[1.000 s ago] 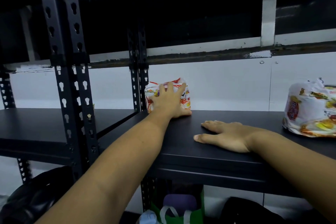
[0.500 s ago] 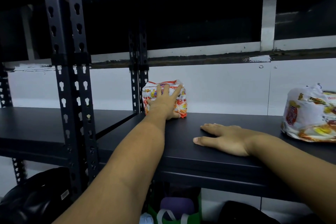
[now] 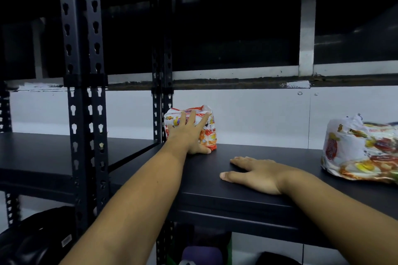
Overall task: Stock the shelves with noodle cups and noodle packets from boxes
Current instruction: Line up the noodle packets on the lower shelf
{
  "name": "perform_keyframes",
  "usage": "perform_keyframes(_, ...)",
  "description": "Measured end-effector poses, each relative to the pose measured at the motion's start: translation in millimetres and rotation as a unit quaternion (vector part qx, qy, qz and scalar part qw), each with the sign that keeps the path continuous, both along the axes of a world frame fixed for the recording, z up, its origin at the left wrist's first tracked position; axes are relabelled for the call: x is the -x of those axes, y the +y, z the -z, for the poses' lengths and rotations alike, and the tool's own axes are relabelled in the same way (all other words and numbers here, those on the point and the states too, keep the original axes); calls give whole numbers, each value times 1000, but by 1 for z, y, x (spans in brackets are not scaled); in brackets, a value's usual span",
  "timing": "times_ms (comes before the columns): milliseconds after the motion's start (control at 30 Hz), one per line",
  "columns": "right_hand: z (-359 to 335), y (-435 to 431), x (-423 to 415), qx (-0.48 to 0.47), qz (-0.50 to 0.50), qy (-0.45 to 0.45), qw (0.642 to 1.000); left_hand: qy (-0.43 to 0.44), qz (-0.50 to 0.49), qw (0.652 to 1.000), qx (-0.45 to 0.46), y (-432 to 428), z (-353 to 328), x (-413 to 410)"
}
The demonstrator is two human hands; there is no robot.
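A white and orange noodle packet (image 3: 207,133) stands at the back left corner of the dark shelf (image 3: 226,191), against the white wall. My left hand (image 3: 189,133) lies flat against its front with straight, spread fingers, pressing it. My right hand (image 3: 252,173) rests palm down on the shelf board, fingers straight, holding nothing. A second, larger noodle packet (image 3: 361,148) lies on the same shelf at the far right, partly cut off by the frame edge.
Black perforated uprights (image 3: 83,103) stand at the left, with a rear post (image 3: 162,101) beside the packet. Another dark shelf (image 3: 38,155) extends to the left. Below are a black bag (image 3: 32,241) and a green bag (image 3: 200,254).
My left hand has pushed the noodle packet further back toward the wall and the rear post. My right hand stays flat on the shelf.
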State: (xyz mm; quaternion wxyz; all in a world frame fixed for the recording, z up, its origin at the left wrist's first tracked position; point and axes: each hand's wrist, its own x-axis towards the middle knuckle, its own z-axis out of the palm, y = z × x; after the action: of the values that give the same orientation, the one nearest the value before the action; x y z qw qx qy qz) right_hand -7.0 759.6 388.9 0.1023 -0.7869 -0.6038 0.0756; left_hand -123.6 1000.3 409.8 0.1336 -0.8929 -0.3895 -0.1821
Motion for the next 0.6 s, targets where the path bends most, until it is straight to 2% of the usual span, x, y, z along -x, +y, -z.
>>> perform_keyframes(133,3,2,-3,-12,22,7,1000,-1,39,999,31,-42,5,6)
perform_keyframes(300,2,5,-6,-30,34,22,999,-15,119,972,204,-109,15,26)
perform_keyframes(433,7,7,-9,-65,61,11,996,-16,150,965,214,-150,21,38)
perform_keyframes(600,6,-4,-6,-76,82,-61,992,-33,121,971,202,-170,28,38)
